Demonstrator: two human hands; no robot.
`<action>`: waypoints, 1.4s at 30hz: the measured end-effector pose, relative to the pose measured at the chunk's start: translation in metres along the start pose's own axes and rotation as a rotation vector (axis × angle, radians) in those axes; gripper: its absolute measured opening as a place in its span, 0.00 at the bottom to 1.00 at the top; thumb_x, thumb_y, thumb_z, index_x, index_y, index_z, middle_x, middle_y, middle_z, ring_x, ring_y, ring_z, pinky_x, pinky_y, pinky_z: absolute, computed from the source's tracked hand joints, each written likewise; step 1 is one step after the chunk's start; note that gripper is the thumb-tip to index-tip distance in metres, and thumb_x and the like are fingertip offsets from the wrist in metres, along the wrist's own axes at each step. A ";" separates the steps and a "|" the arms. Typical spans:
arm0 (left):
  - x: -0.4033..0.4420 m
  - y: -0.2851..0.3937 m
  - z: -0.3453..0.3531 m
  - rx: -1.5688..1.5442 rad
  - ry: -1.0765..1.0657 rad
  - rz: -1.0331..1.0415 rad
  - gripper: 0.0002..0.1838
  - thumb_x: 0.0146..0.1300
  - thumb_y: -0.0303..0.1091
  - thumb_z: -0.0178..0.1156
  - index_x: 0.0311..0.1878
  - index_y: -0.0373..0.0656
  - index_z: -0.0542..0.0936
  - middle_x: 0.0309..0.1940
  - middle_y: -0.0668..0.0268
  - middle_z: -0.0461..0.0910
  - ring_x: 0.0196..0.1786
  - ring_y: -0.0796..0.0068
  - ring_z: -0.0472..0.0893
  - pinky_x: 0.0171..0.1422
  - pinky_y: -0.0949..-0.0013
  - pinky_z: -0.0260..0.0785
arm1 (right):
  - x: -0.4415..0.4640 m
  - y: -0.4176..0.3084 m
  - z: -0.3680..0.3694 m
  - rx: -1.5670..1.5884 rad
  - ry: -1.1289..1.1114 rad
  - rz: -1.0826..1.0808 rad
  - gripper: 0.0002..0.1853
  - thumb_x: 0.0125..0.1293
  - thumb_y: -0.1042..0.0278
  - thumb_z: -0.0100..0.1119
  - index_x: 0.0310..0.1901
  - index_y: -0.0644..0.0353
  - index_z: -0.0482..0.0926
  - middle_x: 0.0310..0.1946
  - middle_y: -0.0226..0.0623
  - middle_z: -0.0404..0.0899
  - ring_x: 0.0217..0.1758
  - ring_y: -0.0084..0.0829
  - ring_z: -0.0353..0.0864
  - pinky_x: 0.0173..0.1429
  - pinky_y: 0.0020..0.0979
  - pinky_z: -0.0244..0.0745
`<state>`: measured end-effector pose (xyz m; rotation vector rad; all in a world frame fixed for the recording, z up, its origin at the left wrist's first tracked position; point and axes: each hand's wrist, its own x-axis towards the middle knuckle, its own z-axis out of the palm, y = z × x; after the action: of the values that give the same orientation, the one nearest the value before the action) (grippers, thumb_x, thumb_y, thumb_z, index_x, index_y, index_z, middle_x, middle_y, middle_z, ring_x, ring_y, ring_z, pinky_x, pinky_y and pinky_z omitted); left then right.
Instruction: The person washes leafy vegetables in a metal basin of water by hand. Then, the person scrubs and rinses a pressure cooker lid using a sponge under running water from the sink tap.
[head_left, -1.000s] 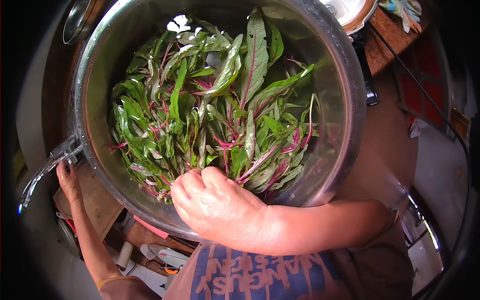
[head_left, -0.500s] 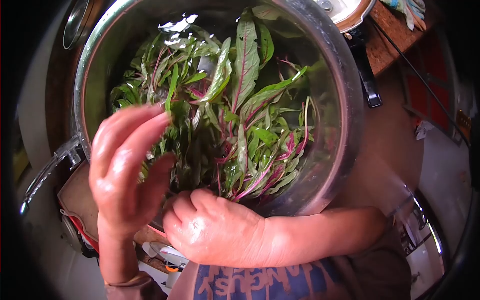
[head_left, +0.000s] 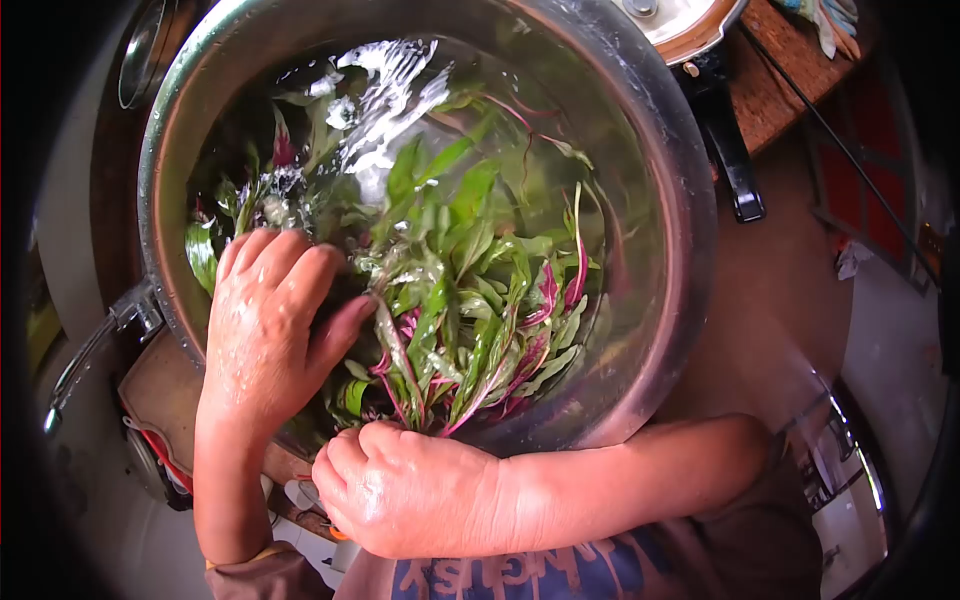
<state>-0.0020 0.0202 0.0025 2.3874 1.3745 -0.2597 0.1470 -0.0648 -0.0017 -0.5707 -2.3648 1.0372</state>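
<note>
A large metal pot (head_left: 672, 250) holds water and leafy greens (head_left: 480, 320) with green blades and pink-red stems and veins. My left hand (head_left: 270, 320) is on the left side inside the pot, palm down. Its fingertips dip into the water at the leaves, and the thumb stands apart from the fingers. My right hand (head_left: 400, 490) is closed at the pot's near rim, its forearm coming in from the right. The stems of the greens run together toward its curled fingers; the grip itself is hidden beneath the knuckles.
A metal side handle (head_left: 100, 345) sticks out at the pot's left. At the upper right, a pan-like vessel with a black handle (head_left: 735, 160) and gloves (head_left: 825, 20) rest on a brown counter (head_left: 775, 85). A dark cable (head_left: 840, 145) crosses that side.
My left hand has gone from raised and blurred down to the water, which now ripples with bright glints. Leaves have shifted and spread. My right hand stays closed, slightly lower in view.
</note>
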 end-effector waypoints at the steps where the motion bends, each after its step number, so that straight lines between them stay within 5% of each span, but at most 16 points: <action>1: -0.006 0.000 0.001 0.008 0.008 -0.016 0.15 0.51 0.37 0.70 0.38 0.41 0.77 0.32 0.60 0.72 0.40 0.53 0.72 0.51 0.55 0.64 | 0.000 -0.001 0.000 0.022 -0.029 0.013 0.14 0.55 0.62 0.56 0.34 0.66 0.82 0.30 0.38 0.77 0.36 0.33 0.75 0.34 0.31 0.68; 6: -0.031 0.004 0.004 0.011 0.044 -0.077 0.15 0.52 0.38 0.70 0.35 0.41 0.76 0.31 0.60 0.70 0.39 0.54 0.70 0.50 0.55 0.62 | -0.001 -0.004 -0.005 0.093 -0.158 0.065 0.16 0.57 0.63 0.54 0.39 0.66 0.82 0.34 0.38 0.79 0.37 0.32 0.76 0.35 0.32 0.69; 17: -0.048 0.002 0.020 -0.050 0.057 -0.126 0.18 0.53 0.46 0.68 0.35 0.41 0.75 0.29 0.61 0.69 0.36 0.56 0.69 0.49 0.54 0.60 | -0.013 0.036 -0.049 -0.161 0.126 0.222 0.18 0.59 0.62 0.56 0.49 0.62 0.80 0.48 0.40 0.78 0.47 0.34 0.78 0.46 0.33 0.74; 21: -0.046 0.000 0.025 -0.082 0.065 -0.123 0.19 0.53 0.49 0.66 0.32 0.42 0.74 0.28 0.61 0.68 0.35 0.56 0.68 0.49 0.54 0.59 | -0.009 0.036 -0.051 -0.307 0.017 0.421 0.20 0.61 0.63 0.56 0.54 0.59 0.77 0.58 0.43 0.76 0.60 0.41 0.76 0.63 0.45 0.68; 24: -0.046 -0.003 0.030 -0.084 0.065 -0.120 0.20 0.52 0.51 0.67 0.30 0.43 0.73 0.27 0.62 0.67 0.34 0.57 0.67 0.48 0.55 0.59 | -0.005 0.039 -0.057 -0.282 -0.181 0.496 0.22 0.61 0.60 0.57 0.56 0.58 0.76 0.60 0.44 0.75 0.57 0.40 0.77 0.56 0.42 0.72; 32: -0.041 -0.009 0.032 -0.116 0.047 -0.101 0.22 0.51 0.52 0.67 0.27 0.44 0.72 0.25 0.63 0.65 0.32 0.57 0.66 0.43 0.56 0.57 | -0.025 0.037 -0.006 -0.421 0.018 0.563 0.25 0.59 0.60 0.55 0.59 0.54 0.75 0.64 0.40 0.69 0.59 0.40 0.71 0.49 0.42 0.72; 42: -0.040 -0.010 0.033 -0.118 0.043 -0.109 0.22 0.51 0.53 0.66 0.27 0.43 0.71 0.25 0.62 0.65 0.32 0.57 0.66 0.43 0.56 0.56 | -0.010 0.037 -0.046 -0.266 -0.317 0.548 0.22 0.62 0.58 0.54 0.56 0.58 0.77 0.60 0.45 0.74 0.49 0.35 0.78 0.41 0.34 0.70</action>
<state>-0.0306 -0.0202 -0.0159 2.2382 1.4986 -0.1522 0.1884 -0.0220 -0.0051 -1.2931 -2.7196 1.1017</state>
